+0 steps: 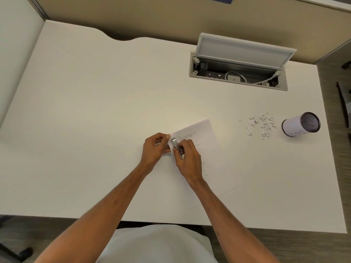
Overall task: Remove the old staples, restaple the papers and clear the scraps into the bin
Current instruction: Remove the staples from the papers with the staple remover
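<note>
A stack of white printed papers (207, 154) lies on the white desk (95, 120), turned at an angle. My left hand (156, 149) pinches the papers' top left corner and lifts it slightly. My right hand (188, 160) grips a small metal staple tool (176, 146) whose tip sits at that same corner. A pile of small white paper scraps (261, 125) lies to the right. Beyond the scraps a small round mesh bin (301, 124) wrapped in white paper lies on its side, its mouth facing away from the scraps.
An open cable hatch (238, 73) with its lid raised sits in the desk at the back right, with a white cable and plug inside. The desk's right edge runs just past the bin. A partition wall stands behind the desk.
</note>
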Available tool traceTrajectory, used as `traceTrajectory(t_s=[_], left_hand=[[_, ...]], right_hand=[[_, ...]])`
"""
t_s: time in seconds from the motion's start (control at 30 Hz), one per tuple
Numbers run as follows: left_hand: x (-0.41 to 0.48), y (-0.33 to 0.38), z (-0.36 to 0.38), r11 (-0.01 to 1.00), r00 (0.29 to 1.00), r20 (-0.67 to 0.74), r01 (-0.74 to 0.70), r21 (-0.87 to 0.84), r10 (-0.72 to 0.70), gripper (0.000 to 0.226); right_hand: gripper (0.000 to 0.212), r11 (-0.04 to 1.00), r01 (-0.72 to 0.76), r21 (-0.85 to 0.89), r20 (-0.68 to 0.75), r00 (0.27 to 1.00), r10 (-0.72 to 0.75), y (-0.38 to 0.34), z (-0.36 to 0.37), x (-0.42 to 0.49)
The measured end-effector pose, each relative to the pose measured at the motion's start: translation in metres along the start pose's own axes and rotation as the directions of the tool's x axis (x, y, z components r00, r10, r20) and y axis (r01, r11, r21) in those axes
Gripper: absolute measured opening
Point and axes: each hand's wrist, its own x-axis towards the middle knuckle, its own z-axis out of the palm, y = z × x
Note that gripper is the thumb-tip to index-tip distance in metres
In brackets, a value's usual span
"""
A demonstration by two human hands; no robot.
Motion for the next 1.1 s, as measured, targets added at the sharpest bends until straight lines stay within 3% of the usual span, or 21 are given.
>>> traceTrajectory(t_s=[0.3, 0.47, 0.73, 0.97, 1.1], left_hand=[[-0.004, 0.001, 0.002, 1.0, 1.0, 0.006, 0.029, -0.006, -0.029, 0.028], [-0.008, -0.002, 0.004, 0.999, 0.999, -0.016, 0.046, -0.007, -0.046, 0.027], [-0.012, -0.005, 0.004, 1.0, 0.998, -0.054, 0.015, -0.009, -0.015, 0.025], [-0.009, -0.004, 0.006, 0.998, 0.999, -0.048, 0.014, -0.056, -0.016, 0.028], [-0.007, -0.004, 0.004, 0.997, 1.0, -0.016, 0.003, -0.083, -0.005, 0.025]], right_hand=[[0.017, 1.0, 0.022, -0.022, -0.023, 0.999, -0.023, 0.003, -0.001, -0.003], [0.018, 0.981, 0.068, -0.182, -0.043, 0.996, -0.077, 0.004, -0.001, -0.006], [0.016, 0.993, -0.023, -0.112, -0.017, 1.0, 0.021, 0.002, -0.01, 0.003], [0.018, 0.986, -0.004, -0.168, 0.051, 0.999, 0.012, 0.0, -0.016, 0.016], [0.018, 0.986, -0.072, -0.149, 0.089, 0.992, 0.086, -0.002, -0.017, 0.019]])
